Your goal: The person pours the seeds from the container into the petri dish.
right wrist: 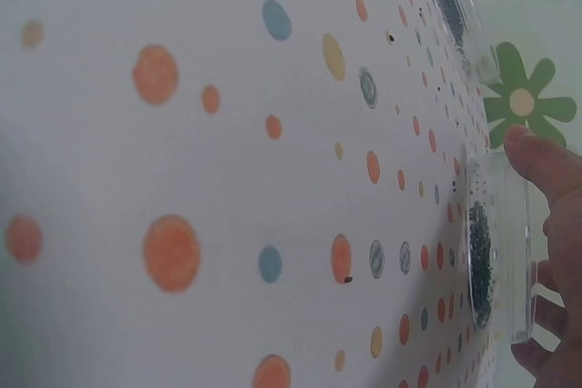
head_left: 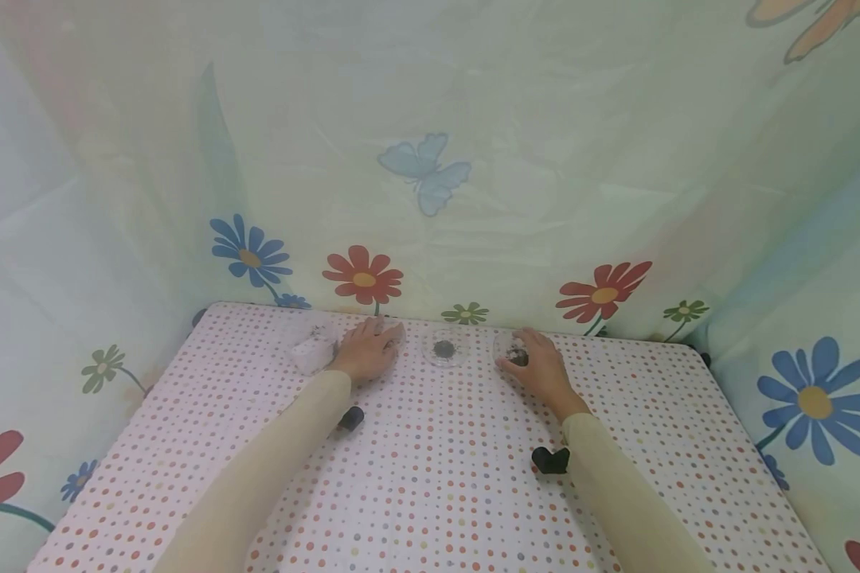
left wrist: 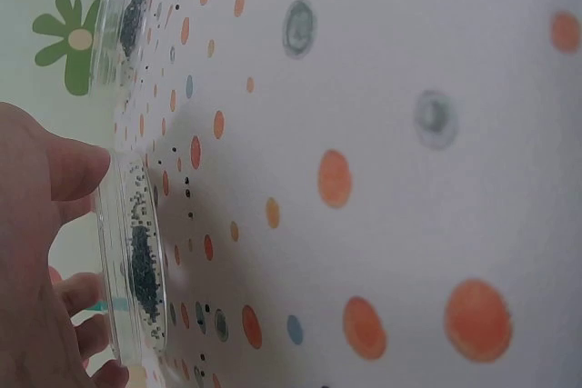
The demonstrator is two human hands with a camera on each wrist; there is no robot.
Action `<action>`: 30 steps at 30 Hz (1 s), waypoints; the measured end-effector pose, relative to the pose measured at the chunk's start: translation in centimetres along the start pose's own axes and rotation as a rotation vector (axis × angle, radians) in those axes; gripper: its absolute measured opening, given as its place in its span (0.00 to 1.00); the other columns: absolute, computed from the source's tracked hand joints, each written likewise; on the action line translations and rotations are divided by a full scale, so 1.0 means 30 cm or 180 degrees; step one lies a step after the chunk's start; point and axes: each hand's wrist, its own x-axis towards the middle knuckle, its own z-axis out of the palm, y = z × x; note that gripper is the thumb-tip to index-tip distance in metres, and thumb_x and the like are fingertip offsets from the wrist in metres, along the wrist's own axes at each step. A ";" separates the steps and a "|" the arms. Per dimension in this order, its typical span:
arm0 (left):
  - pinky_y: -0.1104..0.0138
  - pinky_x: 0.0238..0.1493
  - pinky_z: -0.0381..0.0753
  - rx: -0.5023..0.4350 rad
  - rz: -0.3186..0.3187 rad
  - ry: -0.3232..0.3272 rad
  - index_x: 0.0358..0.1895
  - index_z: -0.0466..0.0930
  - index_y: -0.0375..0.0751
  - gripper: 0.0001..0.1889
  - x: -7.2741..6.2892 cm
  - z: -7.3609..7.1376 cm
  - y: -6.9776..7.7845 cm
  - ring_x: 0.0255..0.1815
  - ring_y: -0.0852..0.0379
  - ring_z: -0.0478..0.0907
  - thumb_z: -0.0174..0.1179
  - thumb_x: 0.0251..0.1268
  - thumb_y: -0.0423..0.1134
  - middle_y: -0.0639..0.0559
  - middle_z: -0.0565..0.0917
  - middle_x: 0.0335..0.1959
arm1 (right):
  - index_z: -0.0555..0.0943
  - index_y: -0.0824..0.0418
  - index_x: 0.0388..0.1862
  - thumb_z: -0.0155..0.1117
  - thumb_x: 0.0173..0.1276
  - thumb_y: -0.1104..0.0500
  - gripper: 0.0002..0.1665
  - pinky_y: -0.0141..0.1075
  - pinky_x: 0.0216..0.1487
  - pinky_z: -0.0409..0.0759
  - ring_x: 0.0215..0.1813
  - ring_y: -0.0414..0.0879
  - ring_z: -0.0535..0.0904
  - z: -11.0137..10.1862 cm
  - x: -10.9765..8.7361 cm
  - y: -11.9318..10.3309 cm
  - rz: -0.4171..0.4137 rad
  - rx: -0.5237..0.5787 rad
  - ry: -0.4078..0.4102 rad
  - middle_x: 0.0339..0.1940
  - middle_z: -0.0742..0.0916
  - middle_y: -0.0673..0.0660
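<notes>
My left hand holds a clear round petri dish near the table's back edge, thumb on one side of its rim and fingers on the other. Dark grains lie inside this dish. Over on the right, my right hand grips a second clear petri dish the same way, with a heap of dark grains at its bottom. Both dishes sit at the tabletop. Between the hands stands a third petri dish, also with dark grains in its middle, touched by neither hand.
Left of my left hand lie clear plastic pieces with dark specks. A few loose dark grains dot the dotted tablecloth. Black objects show beside the sleeves. A flowered curtain rises behind the table.
</notes>
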 end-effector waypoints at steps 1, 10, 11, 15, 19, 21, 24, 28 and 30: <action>0.46 0.78 0.47 0.0002 -0.0001 0.0000 0.75 0.55 0.63 0.27 0.000 0.001 -0.001 0.81 0.45 0.43 0.41 0.75 0.51 0.47 0.50 0.79 | 0.64 0.62 0.71 0.65 0.64 0.43 0.43 0.60 0.74 0.55 0.76 0.64 0.56 0.001 0.002 0.001 -0.0005 -0.0002 -0.0005 0.75 0.64 0.66; 0.45 0.78 0.48 0.0017 -0.0030 -0.0006 0.75 0.54 0.65 0.28 0.007 0.014 -0.007 0.81 0.46 0.43 0.41 0.74 0.52 0.48 0.49 0.80 | 0.64 0.62 0.71 0.65 0.64 0.43 0.42 0.62 0.74 0.55 0.76 0.65 0.55 0.006 0.014 0.006 0.0006 0.0094 -0.0017 0.76 0.63 0.66; 0.45 0.78 0.48 0.0020 -0.0022 -0.0003 0.75 0.54 0.64 0.28 0.008 0.016 -0.008 0.81 0.46 0.43 0.41 0.74 0.52 0.48 0.49 0.80 | 0.64 0.62 0.71 0.65 0.64 0.43 0.42 0.62 0.74 0.55 0.76 0.65 0.55 0.007 0.015 0.007 0.0002 0.0108 -0.0016 0.76 0.63 0.66; 0.45 0.78 0.49 0.0028 -0.0001 0.0004 0.75 0.54 0.64 0.28 0.011 0.019 -0.011 0.81 0.46 0.44 0.41 0.74 0.52 0.48 0.50 0.80 | 0.64 0.62 0.71 0.66 0.64 0.43 0.43 0.62 0.74 0.55 0.76 0.65 0.54 0.015 0.019 0.010 0.0009 0.0135 -0.0023 0.76 0.62 0.66; 0.45 0.78 0.48 0.0018 -0.0002 -0.0002 0.75 0.54 0.64 0.28 0.013 0.020 -0.011 0.81 0.45 0.43 0.41 0.74 0.52 0.48 0.49 0.80 | 0.64 0.62 0.71 0.66 0.64 0.42 0.43 0.62 0.74 0.56 0.76 0.65 0.55 0.023 0.025 0.012 0.0037 0.0141 -0.0035 0.76 0.63 0.66; 0.44 0.78 0.48 0.0012 -0.0016 -0.0001 0.75 0.54 0.64 0.28 0.014 0.022 -0.012 0.81 0.45 0.42 0.41 0.74 0.52 0.48 0.49 0.80 | 0.64 0.62 0.71 0.66 0.64 0.42 0.43 0.61 0.74 0.56 0.76 0.65 0.55 0.026 0.027 0.012 0.0055 0.0145 -0.0046 0.76 0.63 0.66; 0.45 0.78 0.47 0.0032 -0.0035 0.0008 0.75 0.54 0.65 0.28 0.019 0.027 -0.015 0.81 0.46 0.42 0.41 0.74 0.53 0.49 0.49 0.80 | 0.63 0.62 0.71 0.65 0.65 0.43 0.43 0.61 0.74 0.56 0.76 0.65 0.55 0.026 0.028 0.010 0.0060 0.0131 -0.0072 0.75 0.63 0.67; 0.45 0.78 0.47 0.0077 -0.0039 0.0029 0.75 0.53 0.66 0.28 0.026 0.032 -0.019 0.81 0.46 0.42 0.41 0.74 0.54 0.50 0.48 0.80 | 0.63 0.63 0.71 0.64 0.65 0.43 0.43 0.61 0.74 0.56 0.76 0.65 0.55 0.025 0.029 0.007 0.0034 0.0108 -0.0073 0.75 0.63 0.67; 0.45 0.78 0.47 0.0071 -0.0052 0.0028 0.75 0.53 0.67 0.28 0.029 0.032 -0.019 0.81 0.47 0.42 0.41 0.74 0.54 0.50 0.48 0.80 | 0.63 0.63 0.71 0.64 0.65 0.43 0.42 0.61 0.74 0.56 0.76 0.65 0.55 0.025 0.029 0.006 0.0018 0.0110 -0.0060 0.75 0.63 0.67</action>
